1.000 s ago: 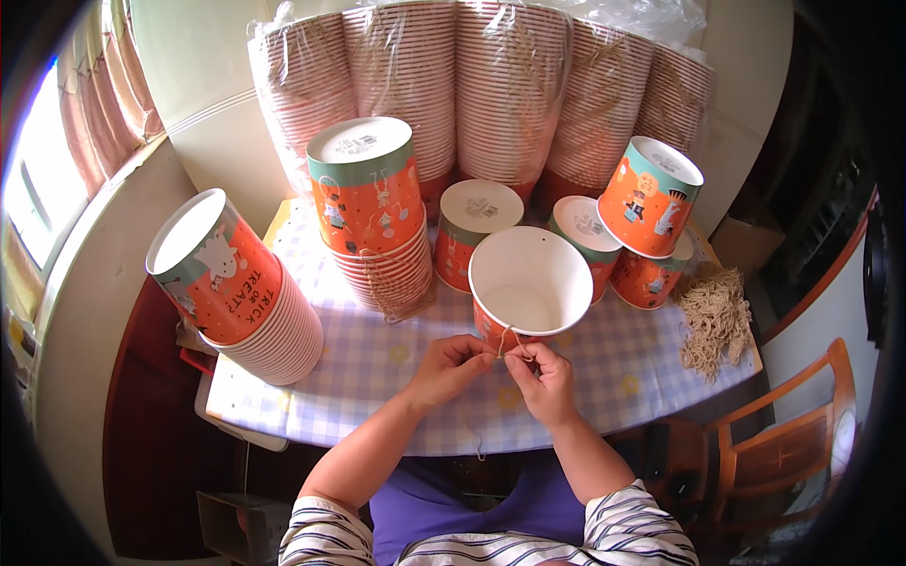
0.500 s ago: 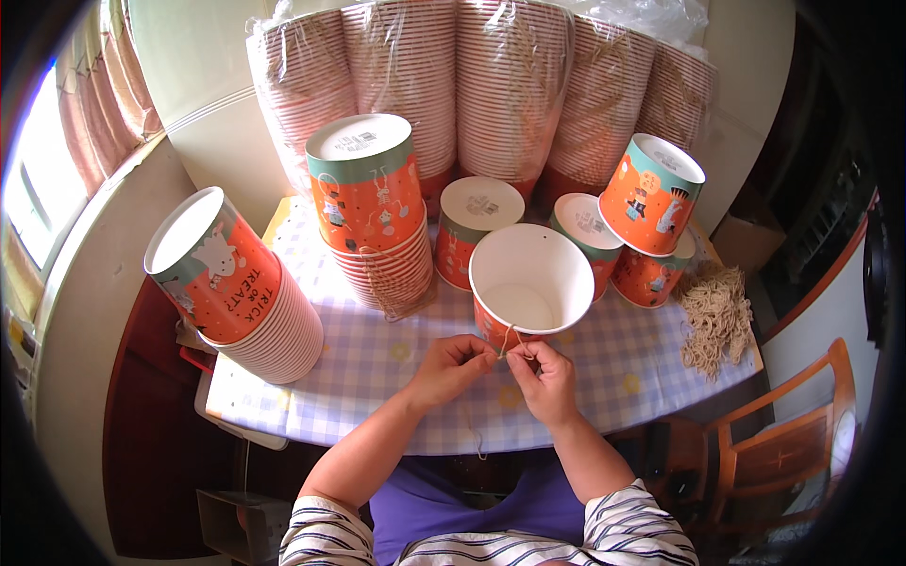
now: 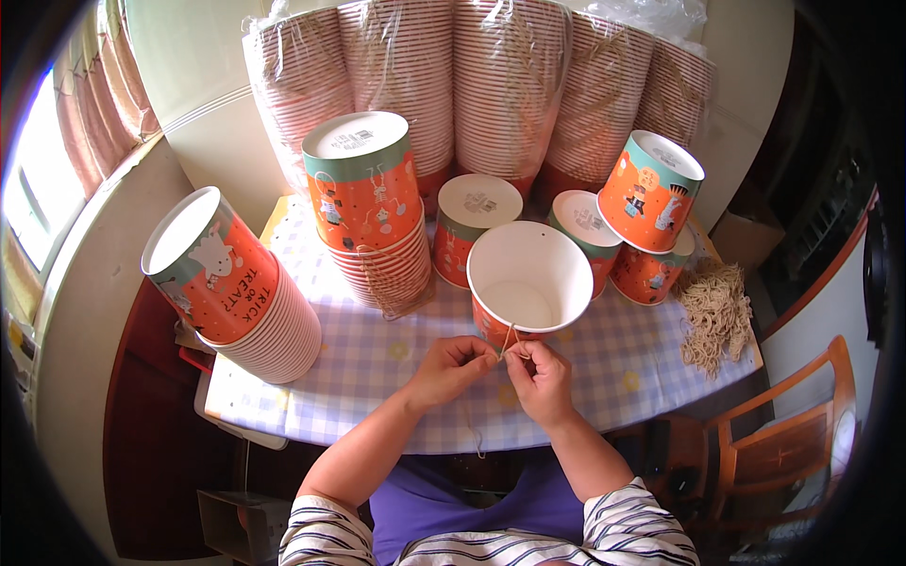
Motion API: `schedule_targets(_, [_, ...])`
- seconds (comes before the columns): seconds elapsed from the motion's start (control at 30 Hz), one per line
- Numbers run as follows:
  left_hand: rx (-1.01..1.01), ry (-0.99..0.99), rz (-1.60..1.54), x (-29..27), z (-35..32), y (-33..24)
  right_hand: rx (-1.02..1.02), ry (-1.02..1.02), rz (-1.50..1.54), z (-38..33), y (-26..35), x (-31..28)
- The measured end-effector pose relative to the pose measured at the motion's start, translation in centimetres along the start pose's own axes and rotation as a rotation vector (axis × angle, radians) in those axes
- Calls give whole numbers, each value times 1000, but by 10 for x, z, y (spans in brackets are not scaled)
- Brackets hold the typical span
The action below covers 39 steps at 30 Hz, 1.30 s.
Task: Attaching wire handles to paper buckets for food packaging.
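Observation:
In front of me an orange paper bucket (image 3: 530, 275) stands upright, its white inside showing. A thin tan cord (image 3: 511, 334) comes over its near rim down to my fingers. My left hand (image 3: 455, 370) pinches the cord between thumb and fingertips just below the rim. Close beside it, my right hand (image 3: 541, 377) is closed on the cord too, the fingertips of both hands nearly meeting. What the cord does between the fingertips is too small to make out. A loose cord end hangs below my left hand over the table's front edge.
Upside-down bucket stacks stand at the left (image 3: 241, 292) and centre left (image 3: 368, 189). More upturned buckets (image 3: 479, 203) sit behind and to the right. A heap of tan cords (image 3: 714, 316) lies at the right edge. Tall plastic-wrapped stacks (image 3: 510, 94) line the back. A wooden chair (image 3: 788, 443) stands right.
My right hand has shifted very slightly left, and the cord at the rim lies a little differently. Both hands still pinch it, and the bucket stays in place.

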<state>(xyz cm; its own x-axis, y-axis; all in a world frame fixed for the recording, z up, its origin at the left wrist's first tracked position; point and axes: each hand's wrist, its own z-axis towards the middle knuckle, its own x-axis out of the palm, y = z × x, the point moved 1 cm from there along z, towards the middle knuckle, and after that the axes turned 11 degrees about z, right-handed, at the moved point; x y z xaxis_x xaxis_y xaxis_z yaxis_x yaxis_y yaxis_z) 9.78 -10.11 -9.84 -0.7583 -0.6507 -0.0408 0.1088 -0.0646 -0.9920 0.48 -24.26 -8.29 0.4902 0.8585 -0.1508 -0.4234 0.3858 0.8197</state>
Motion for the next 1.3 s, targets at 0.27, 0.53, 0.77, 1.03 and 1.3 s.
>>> schedule_targets(0.27, [-33, 21, -36, 0, -1, -3, 34, 5, 21, -1, 0, 0])
schedule_targets(0.53, [-98, 92, -86, -3, 0, -4, 92, -35, 167, 2, 1, -1])
schedule_targets(0.77, [-183, 228, 33, -7, 3, 9, 172, 12, 196, 2, -1, -3])
schedule_targets(1.03, [-230, 207, 88, -10, 6, 11, 343, 170, 257, 0, -10, -5])
schedule_targets(1.3, [-245, 195, 89, -9, 6, 10, 335, 180, 209, -2, -13, -3])
